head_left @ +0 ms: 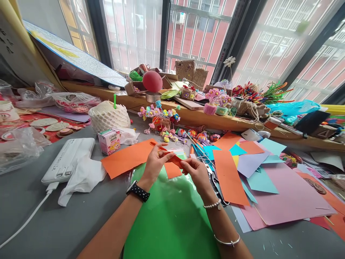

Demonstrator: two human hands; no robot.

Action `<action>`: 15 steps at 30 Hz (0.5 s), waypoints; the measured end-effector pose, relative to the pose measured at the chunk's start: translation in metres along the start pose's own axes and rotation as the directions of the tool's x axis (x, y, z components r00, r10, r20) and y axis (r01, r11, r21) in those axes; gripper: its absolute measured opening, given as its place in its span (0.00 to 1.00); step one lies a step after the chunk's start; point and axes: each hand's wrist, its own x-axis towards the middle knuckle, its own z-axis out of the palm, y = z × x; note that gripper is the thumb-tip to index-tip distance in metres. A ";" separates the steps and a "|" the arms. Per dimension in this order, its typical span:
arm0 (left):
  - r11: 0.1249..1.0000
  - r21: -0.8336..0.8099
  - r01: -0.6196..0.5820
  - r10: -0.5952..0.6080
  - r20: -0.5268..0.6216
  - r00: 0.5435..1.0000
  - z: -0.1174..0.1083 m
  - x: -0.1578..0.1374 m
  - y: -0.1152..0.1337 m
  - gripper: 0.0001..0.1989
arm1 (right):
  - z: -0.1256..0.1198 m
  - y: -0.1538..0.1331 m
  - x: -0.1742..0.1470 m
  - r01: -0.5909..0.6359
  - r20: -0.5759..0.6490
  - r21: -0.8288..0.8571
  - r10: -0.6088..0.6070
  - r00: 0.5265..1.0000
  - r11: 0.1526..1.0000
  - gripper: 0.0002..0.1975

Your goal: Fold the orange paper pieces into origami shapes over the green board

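several coloured paper sheets [230, 178] overlap on the counter [27, 212] right of the green mat [172, 223], with scissors [208, 168] partly covered beside them; a white power bank [68, 156] and crumpled tissue [83, 176] lie left. the left hand [155, 164] and right hand [198, 175] cover parts of the folded orange paper strip [176, 159], whose full outline is hard to make out. each pinches it narrowly above the mat, both angled inward.
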 end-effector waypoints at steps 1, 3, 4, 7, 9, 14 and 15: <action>1.000 -0.007 -0.001 0.001 0.004 1.000 0.000 0.000 0.000 0.22 | 0.000 0.001 0.000 -0.002 -0.004 0.006 0.002 1.000 1.000 0.10; 1.000 -0.021 -0.006 0.006 0.005 1.000 0.001 0.001 -0.001 0.21 | 0.001 0.003 0.000 -0.003 -0.014 0.018 0.003 1.000 1.000 0.10; 1.000 -0.031 0.000 0.000 0.005 1.000 0.001 0.001 -0.002 0.22 | 0.001 0.004 0.000 -0.003 -0.018 0.022 0.004 1.000 1.000 0.10; 0.997 -0.049 0.059 -0.057 0.046 0.997 0.002 0.000 -0.001 0.27 | 0.002 0.005 0.000 -0.001 -0.033 0.027 0.002 0.999 1.000 0.10; 0.994 -0.036 0.100 -0.097 0.082 0.992 0.002 -0.001 0.000 0.31 | 0.003 0.005 0.000 0.002 -0.036 0.023 -0.002 0.999 1.000 0.10; 0.993 0.027 0.115 -0.116 0.070 0.991 0.002 -0.002 0.001 0.29 | 0.003 0.010 0.002 0.024 -0.019 -0.011 -0.024 1.000 1.000 0.10; 0.993 0.039 0.109 -0.112 0.063 0.992 0.001 -0.001 0.000 0.29 | 0.003 0.011 0.003 0.036 -0.011 -0.041 -0.037 0.999 0.999 0.10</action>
